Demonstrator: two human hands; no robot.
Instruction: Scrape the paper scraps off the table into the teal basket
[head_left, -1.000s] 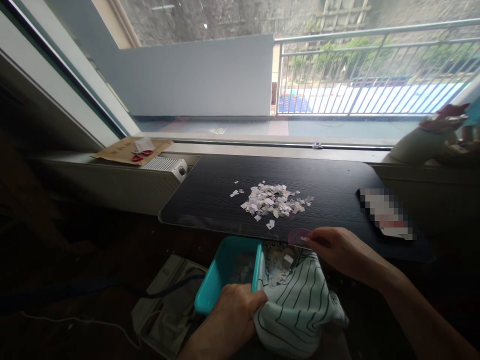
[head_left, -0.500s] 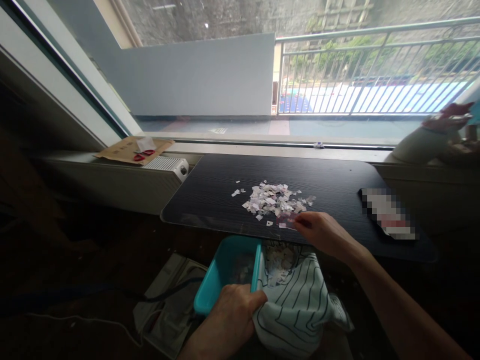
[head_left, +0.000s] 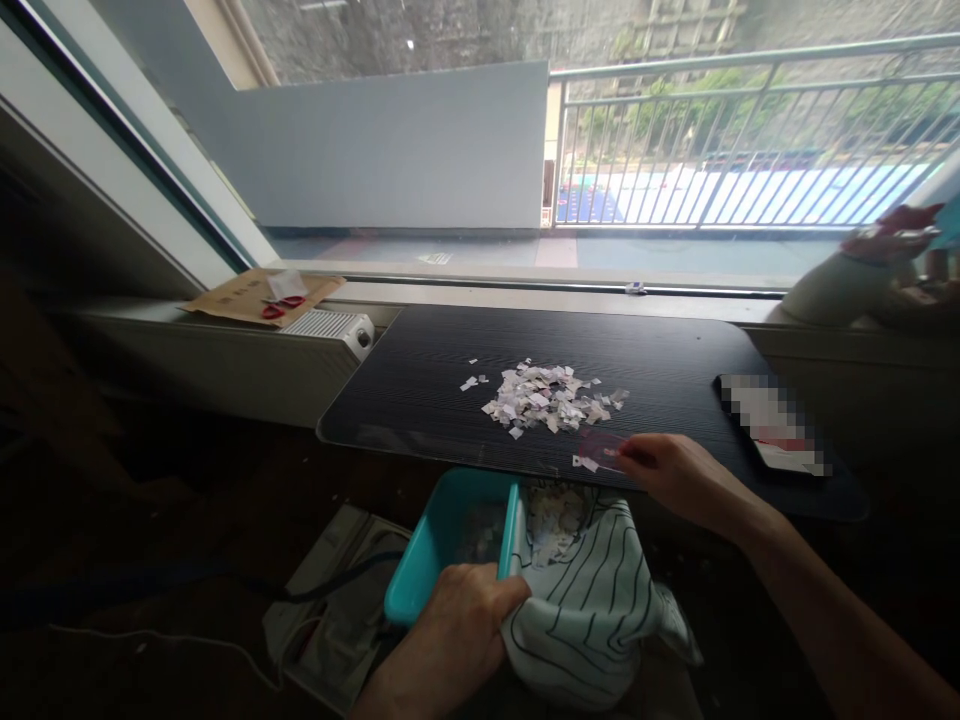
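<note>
On the dark tabletop (head_left: 420, 380) lies a loose heap of small white paper scraps (head_left: 544, 395). My right hand (head_left: 675, 475) is closed in a pinch on a thin, see-through pinkish piece of plastic (head_left: 598, 446), held low near the front edge; a couple of paper scraps (head_left: 585, 463) lie at its side. Below the edge, my left hand (head_left: 465, 620) grips the rim of a turquoise plastic bin (head_left: 424, 560), its thumb by a striped cloth bag (head_left: 577, 610). Paper scraps (head_left: 556, 520) fill the bag's mouth. The bin's contents are blurred.
A phone-like flat object (head_left: 772, 425), partly blurred out, lies at the table's right. Red-handled scissors (head_left: 283, 306) rest on a brown paper envelope (head_left: 251, 295) at the back left, beside a white radiator (head_left: 330, 328). A window sill (head_left: 480, 293) runs behind.
My right hand has moved right and slightly toward me with the pinkish plastic, and a couple of scraps have shifted along the front edge. My left hand keeps its grip.
</note>
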